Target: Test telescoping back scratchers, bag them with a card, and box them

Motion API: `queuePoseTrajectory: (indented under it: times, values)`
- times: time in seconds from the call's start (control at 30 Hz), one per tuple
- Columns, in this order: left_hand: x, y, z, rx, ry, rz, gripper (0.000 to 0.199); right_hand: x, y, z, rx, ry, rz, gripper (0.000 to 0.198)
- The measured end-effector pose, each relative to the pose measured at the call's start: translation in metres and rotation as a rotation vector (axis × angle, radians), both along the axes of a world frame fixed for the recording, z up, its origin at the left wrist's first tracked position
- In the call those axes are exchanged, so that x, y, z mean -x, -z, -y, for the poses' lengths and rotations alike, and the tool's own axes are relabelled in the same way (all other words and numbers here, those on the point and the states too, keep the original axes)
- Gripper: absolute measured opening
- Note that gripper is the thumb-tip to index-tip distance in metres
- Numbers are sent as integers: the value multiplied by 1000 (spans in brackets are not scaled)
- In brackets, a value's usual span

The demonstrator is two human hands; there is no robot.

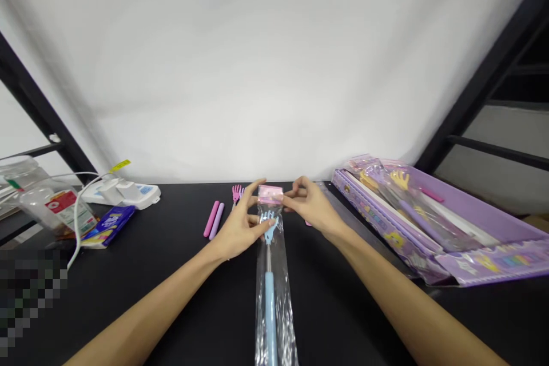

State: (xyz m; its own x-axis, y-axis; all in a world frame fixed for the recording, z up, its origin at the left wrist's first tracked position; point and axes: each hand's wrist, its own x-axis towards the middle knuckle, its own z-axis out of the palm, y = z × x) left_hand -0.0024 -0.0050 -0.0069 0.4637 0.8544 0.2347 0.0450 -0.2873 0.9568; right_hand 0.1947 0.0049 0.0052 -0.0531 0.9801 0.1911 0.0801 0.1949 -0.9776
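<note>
Left grip: left hand (240,229) pinched the clear sleeve (272,274) beside the blue scratcher (269,234).
Right grip: right hand (313,209) pinched shut on the sleeve's pink header (270,193).
Sleeve: mid-desk (163,286), running near to far.
Room: purple box (450,229) right; pink and lilac sticks (213,219) left.
Pose: both forearms converged, palms inward.

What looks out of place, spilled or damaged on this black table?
Nothing stands out. Both hands, left hand and right hand, hold the pink header of a clear bag with a blue back scratcher inside. The purple display box lies open and intact.
</note>
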Motion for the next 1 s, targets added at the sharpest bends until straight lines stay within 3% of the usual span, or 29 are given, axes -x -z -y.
queuePoseTrajectory:
  times: [0.13,0.2,0.27,0.4,0.5,0.6,0.67,0.87,1.0]
  values:
    - [-10,-11,-25,-176,-281,34,42,-4,-9,10,289,-264,34,46]
    - [-23,-22,-41,-231,-403,50,28,-10,-15,14,262,-250,51,41]
    - [-42,-34,-54,-270,-423,81,27,-22,-22,15,176,-155,66,35]
    - [-89,-47,-59,-277,-245,121,47,-71,-40,12,3,51,86,25]
    - [-121,-43,-45,-276,-86,-8,43,-128,-54,10,-149,336,192,27]
    - [-145,-31,-27,-341,95,-149,36,-181,-59,12,-141,648,399,24]
    - [-158,-24,-19,-371,179,-193,35,-205,-54,16,-89,772,580,21]
    - [-187,-12,-16,-381,264,-211,28,-216,-22,39,2,763,747,9]
    - [-193,-7,-17,-407,274,-218,28,-214,-20,51,17,693,862,11]
